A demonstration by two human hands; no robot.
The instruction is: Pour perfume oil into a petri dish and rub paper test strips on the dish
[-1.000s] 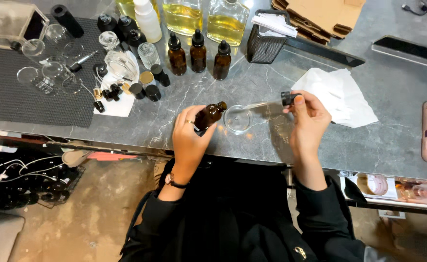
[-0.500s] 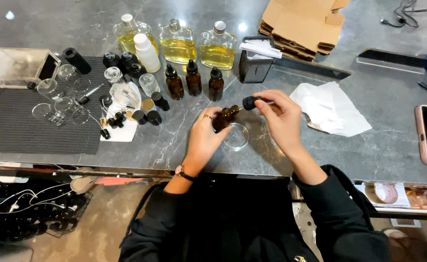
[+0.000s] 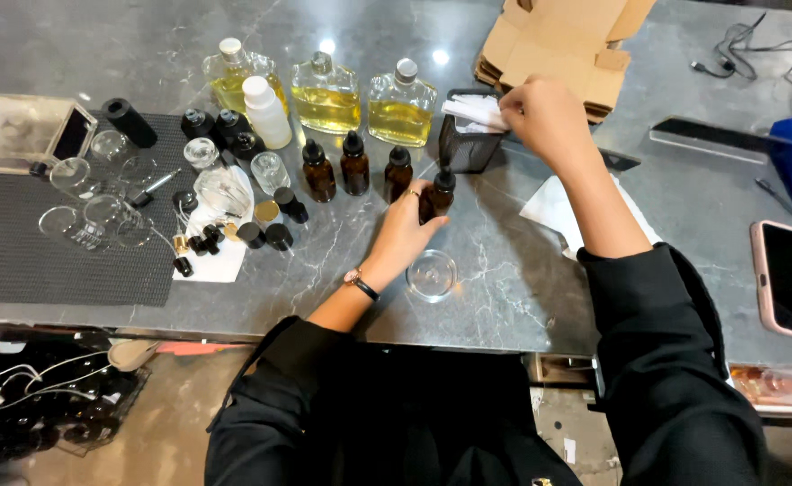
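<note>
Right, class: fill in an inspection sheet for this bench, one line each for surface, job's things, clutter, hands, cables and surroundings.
Surface: grey marble-look worktop, black ribbed mat at left.
Job's things: amber bottle with black cap, upright; mesh holder of white tissues.
Clutter: three amber bottles in a row, three flasks of yellow liquid, glass dish, loose black caps, cardboard, phone.
Hands: left hand grips the amber bottle; right hand pinches a tissue.
Cables: black lead top right.
Surroundings: floor below, tangled wires.
</note>
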